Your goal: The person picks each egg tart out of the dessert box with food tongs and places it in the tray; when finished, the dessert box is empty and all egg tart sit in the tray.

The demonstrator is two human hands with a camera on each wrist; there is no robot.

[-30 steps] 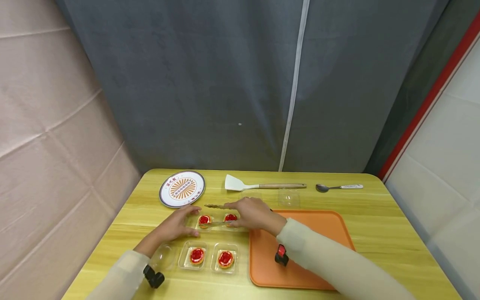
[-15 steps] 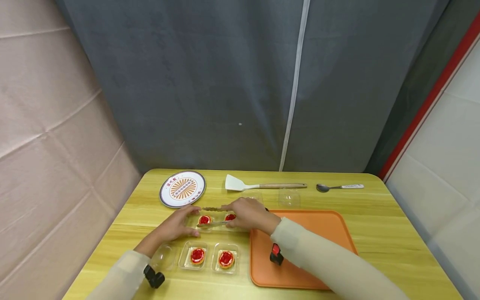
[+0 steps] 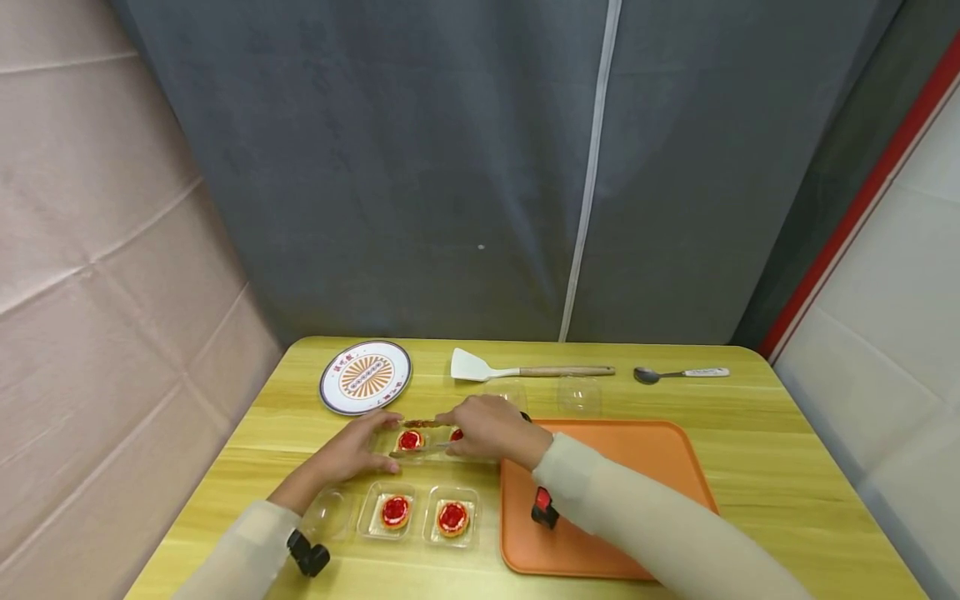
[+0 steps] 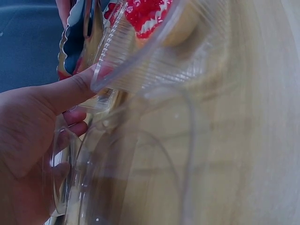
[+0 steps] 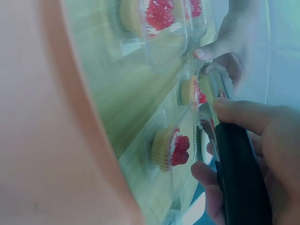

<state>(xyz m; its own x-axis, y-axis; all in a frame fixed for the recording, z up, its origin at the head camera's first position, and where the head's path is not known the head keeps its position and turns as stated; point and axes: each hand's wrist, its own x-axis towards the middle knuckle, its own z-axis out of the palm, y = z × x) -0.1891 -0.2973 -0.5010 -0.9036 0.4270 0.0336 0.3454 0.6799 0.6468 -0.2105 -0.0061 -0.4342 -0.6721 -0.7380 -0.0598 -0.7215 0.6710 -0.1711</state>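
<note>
My right hand [image 3: 491,427] grips tongs by the black handle [image 5: 241,173]. The scalloped metal ends [image 3: 422,423] reach left, one on the far side and one on the near side of a red-topped tart [image 3: 410,440]. Contact between tongs and tart cannot be made out. That tart sits in a clear plastic container [image 4: 150,70]. With thumb and fingers, my left hand [image 3: 347,452] holds the container's left side. A second tart [image 3: 456,434] is partly hidden beneath the right hand. Nearer the front lie two more tarts, a left one [image 3: 394,512] and a right one [image 3: 452,518], each in a clear container.
An orange tray [image 3: 615,562] lies under the right forearm. Along the back are a patterned plate [image 3: 365,377], a white spatula with a wooden handle [image 3: 471,367] and a spoon [image 3: 647,377]. Clear domed pieces stand behind the tray [image 3: 579,396] and by the left wrist.
The right hand has shifted slightly left, bringing the tongs with it. The tong ends have drawn closer together around the left tart. My left hand has stayed in place.
</note>
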